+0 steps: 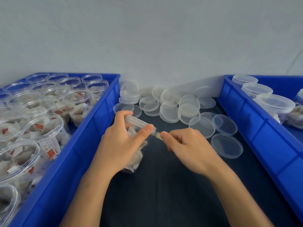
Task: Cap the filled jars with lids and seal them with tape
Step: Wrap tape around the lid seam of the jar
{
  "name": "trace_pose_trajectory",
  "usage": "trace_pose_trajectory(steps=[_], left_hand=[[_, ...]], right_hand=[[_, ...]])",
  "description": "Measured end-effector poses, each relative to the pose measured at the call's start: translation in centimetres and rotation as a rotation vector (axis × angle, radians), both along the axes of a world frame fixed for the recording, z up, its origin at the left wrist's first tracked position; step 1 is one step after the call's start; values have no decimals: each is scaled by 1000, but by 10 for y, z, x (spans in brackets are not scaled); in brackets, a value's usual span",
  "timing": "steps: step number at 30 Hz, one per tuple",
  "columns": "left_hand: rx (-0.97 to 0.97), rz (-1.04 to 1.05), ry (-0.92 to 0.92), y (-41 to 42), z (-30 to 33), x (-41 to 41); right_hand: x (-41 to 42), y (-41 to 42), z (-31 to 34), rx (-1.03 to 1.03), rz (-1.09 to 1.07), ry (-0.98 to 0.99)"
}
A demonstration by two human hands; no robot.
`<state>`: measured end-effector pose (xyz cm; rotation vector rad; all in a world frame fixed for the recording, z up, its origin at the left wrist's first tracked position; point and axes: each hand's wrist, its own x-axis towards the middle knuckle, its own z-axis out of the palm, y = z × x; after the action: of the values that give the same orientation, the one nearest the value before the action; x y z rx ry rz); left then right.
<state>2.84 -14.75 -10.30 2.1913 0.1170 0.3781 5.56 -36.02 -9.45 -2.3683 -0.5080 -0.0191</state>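
A clear plastic jar filled with white packets lies tilted over the dark table, its lid on and facing away from me. My left hand grips the jar around its top, thumb pressed on the lid's rim. My right hand pinches a short strip of clear tape that runs from the lid's edge to its thumb and forefinger. Most of the jar's body is hidden behind my left hand.
A blue crate on the left holds several open filled jars. Another blue crate on the right holds capped jars. Several loose clear lids lie scattered at the back of the table by the wall.
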Motion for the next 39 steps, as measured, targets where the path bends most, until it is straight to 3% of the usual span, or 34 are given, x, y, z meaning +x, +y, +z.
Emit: trace_pose_trajectory(steps=[17,25,35,39], left_hand=[[12,53,-24,-7,-4,-4],[-6,105,-71,-16,-7,-4],[-194,89,-57,-12,-7,-5],[-363,47,-10,-9,-8,-2]], right_hand=[[-1,4,-7,46,11,-122],[2,2,-6,85,2,-70],[0,2,-4,166,3,-43],[-1,0,-1,238,37,-31]])
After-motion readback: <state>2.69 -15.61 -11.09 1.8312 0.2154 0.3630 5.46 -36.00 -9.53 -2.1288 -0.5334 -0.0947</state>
